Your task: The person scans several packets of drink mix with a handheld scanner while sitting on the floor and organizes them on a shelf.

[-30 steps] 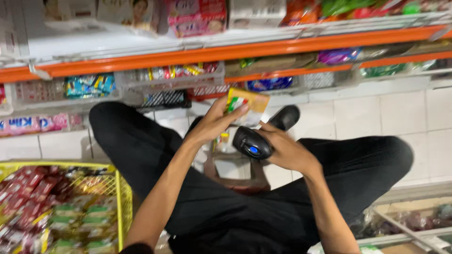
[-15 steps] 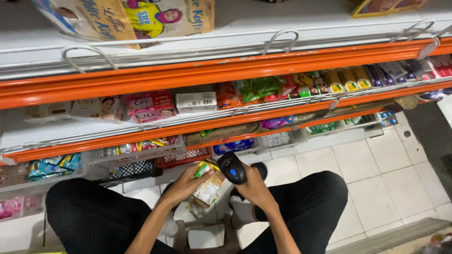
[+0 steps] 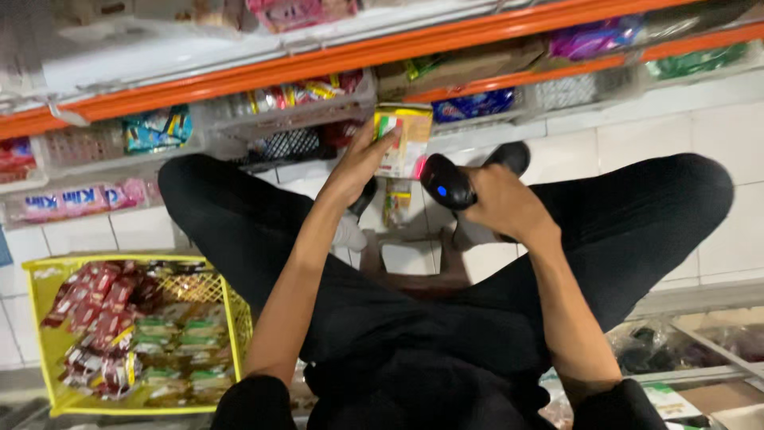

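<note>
**Packet and scanner held before the low shelves**

A shop aisle with a white tiled floor (image 3: 716,119) forms the background. Orange-edged shelves (image 3: 334,60) run across the top of the view, tilted slightly, with wire baskets (image 3: 286,131) of packets beneath them. The person sits low, facing the shelves, knees spread wide in black trousers.

All positions below are given relative to the packet.

- Packet (image 3: 406,139): a yellow-and-white box-shaped pack, held up just in front of the lowest basket row. Its long axis stands roughly upright in the view, top end toward the shelves, lower end toward the person's lap. Its broad printed face is turned toward the camera.
- Left hand (image 3: 362,163): immediately left of the packet, closed on its left edge with the fingers stretched along the side.
- Scanner (image 3: 447,183): a black handheld unit with a blue light, just to the lower right of the packet. Its head points toward the packet; the two do not appear to touch.
- Right hand (image 3: 505,205): right of the packet, wrapped around the scanner handle.
- Crate (image 3: 36,334): a yellow plastic crate well to the lower left of the packet, on the floor beside the left knee, filled with red and green packs.
</note>
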